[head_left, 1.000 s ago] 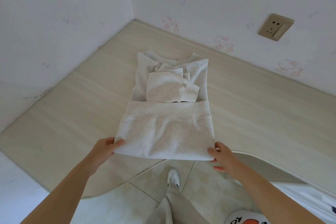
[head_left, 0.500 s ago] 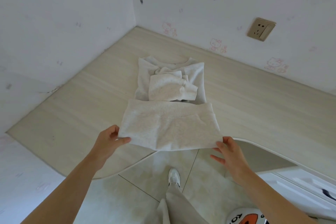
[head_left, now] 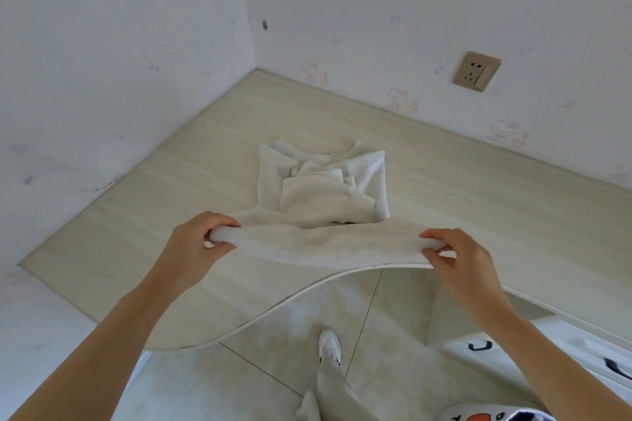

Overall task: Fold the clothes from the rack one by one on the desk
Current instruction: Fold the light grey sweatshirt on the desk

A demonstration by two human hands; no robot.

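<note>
Gripping the near hem of a pale grey sweatshirt, the left hand and the right hand each pinch one bottom corner with curled fingers and hold that edge raised just above the desk, close to its curved front rim. The rest of the garment lies flat on the desk top, collar toward the wall corner, with both sleeves folded in across the chest. The fabric looks like thick, soft fleece: light enough for a fingertip pinch, limp enough to sag between the hands, and probably grippy, not slick. It should crease wherever it is laid but may spring open a little because of its bulk. The two hem corners seem the right hold for carrying the lower half up over the sleeves, keeping the edge taut so that it lands square with the shoulders.
</note>
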